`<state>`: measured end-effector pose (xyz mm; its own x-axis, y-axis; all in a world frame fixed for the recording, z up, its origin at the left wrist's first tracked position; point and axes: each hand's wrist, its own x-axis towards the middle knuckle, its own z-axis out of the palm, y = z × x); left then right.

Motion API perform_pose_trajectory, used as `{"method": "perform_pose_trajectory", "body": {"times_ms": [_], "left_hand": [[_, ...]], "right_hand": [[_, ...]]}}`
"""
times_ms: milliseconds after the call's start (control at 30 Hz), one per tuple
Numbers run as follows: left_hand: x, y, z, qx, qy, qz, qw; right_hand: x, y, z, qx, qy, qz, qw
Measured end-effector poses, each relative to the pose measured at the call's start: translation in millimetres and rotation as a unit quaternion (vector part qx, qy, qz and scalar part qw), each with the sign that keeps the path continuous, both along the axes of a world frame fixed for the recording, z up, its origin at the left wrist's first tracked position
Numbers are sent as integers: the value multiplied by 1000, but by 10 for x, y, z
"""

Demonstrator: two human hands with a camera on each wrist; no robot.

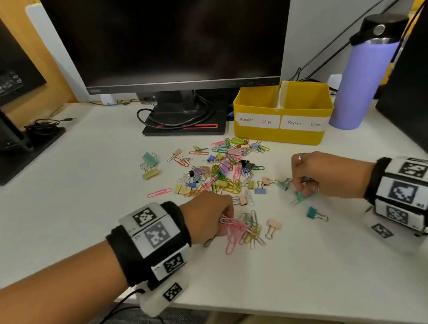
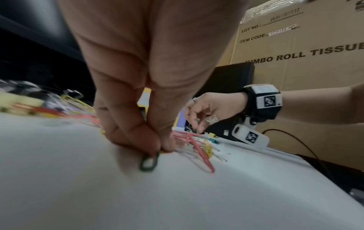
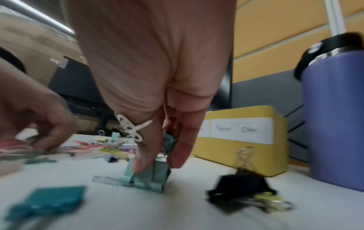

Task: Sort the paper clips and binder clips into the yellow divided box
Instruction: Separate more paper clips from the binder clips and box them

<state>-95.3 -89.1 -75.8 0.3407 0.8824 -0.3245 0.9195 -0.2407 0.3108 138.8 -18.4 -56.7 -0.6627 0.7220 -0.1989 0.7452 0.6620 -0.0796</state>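
Observation:
A heap of coloured paper clips and binder clips lies on the white desk. Behind it stands the yellow divided box, labelled "Binder Clips" left and "Paper Clips" right. My left hand pinches a bunch of paper clips against the desk; a dark clip sticks out below its fingertips. My right hand holds a grey-green binder clip between its fingers and touches a light green binder clip on the desk.
A purple bottle stands right of the box. A monitor on its stand is behind the heap. Loose teal and peach binder clips lie near the hands. A black binder clip lies by my right hand.

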Motion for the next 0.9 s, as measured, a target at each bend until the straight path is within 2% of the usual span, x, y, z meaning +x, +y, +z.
{"method": "perform_pose_trajectory", "body": {"times_ms": [133, 233, 300, 400, 467, 533, 667, 733, 800, 900], "left_hand": [[249, 43, 77, -2, -41, 2, 999], [135, 116, 218, 68, -30, 31, 997], [-89, 162, 245, 98, 11, 29, 995], [-428, 110, 146, 61, 94, -7, 994], [-585, 22, 51, 37, 141, -5, 989], [-715, -33, -31, 35, 154, 4, 987], [-895, -86, -32, 28, 226, -3, 974], [-879, -60, 22, 39, 185, 27, 982], [-763, -20, 84, 113, 116, 45, 986], [-445, 62, 151, 171, 37, 3, 985]], "right_hand": [[181, 76, 12, 18, -6, -52, 998], [216, 5, 68, 51, 26, -49, 997], [159, -119, 123, 52, 41, -10, 998], [20, -357, 103, 12, 4, 68, 998], [-42, -479, 53, -3, -13, 75, 997], [-91, -530, 25, -18, -12, 74, 997], [-206, -502, -27, -53, -33, 92, 994], [-228, -461, -55, -49, -37, 97, 993], [-222, -431, -67, -59, -41, 94, 993], [-183, -421, -53, -72, -36, 83, 993]]}}
